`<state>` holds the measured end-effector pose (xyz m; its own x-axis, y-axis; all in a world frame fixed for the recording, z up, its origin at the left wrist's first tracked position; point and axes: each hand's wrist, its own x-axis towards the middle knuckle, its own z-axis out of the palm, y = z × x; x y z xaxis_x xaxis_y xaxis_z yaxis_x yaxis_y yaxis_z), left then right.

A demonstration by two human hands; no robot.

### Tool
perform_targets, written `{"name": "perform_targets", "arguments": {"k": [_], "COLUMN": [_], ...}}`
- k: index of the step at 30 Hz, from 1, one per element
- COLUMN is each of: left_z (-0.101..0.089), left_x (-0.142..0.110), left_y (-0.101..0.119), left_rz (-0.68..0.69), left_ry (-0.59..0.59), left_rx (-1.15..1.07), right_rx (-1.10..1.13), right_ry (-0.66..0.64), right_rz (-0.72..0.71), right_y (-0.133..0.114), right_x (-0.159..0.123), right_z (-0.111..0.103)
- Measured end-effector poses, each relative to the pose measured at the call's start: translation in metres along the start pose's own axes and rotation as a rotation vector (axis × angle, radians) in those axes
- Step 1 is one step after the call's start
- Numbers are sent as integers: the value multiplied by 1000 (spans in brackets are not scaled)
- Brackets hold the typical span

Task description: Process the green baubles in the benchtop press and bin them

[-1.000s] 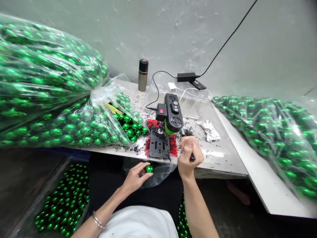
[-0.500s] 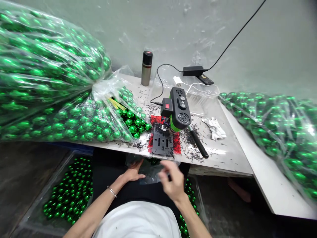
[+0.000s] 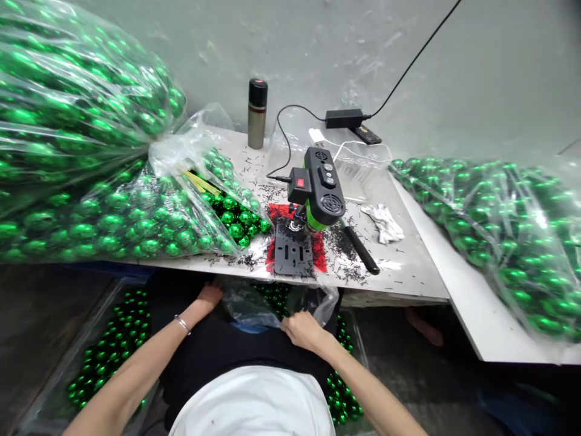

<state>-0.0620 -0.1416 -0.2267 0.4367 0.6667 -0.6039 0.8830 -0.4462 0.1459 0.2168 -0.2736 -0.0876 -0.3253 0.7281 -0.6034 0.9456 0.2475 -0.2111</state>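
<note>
Head view: nearer the wearer than the black-and-green machine (image 3: 323,188), a clear plastic bag (image 3: 247,304) hangs open below the white tabletop (image 3: 413,272), shiny green round balls (image 3: 271,293) inside, mouth unclosed and facing up, long axis left-right. The right hand (image 3: 303,330) pinches its near edge; the left hand (image 3: 211,295) is beside its left end, grip unclear.

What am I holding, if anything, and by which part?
Right hand holds the clear plastic bag in your lap by its near edge; left hand: can't tell.
</note>
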Motion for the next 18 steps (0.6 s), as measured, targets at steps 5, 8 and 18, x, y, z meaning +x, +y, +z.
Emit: {"name": "perform_targets", "arguments": {"k": [5, 8, 18], "left_z": [6, 1, -34], "left_x": [-16, -17, -105], "left_y": [8, 23, -36], "left_rz": [-47, -26, -80], "left_ry": [24, 54, 722], "left_rx": [-32, -67, -372], "right_rx": [33, -8, -172], "right_ry": [-7, 50, 309], "right_rz": [-139, -123, -59], "right_y": [17, 20, 18], "right_x": [-81, -113, -159], "right_z": [-8, -11, -13]}}
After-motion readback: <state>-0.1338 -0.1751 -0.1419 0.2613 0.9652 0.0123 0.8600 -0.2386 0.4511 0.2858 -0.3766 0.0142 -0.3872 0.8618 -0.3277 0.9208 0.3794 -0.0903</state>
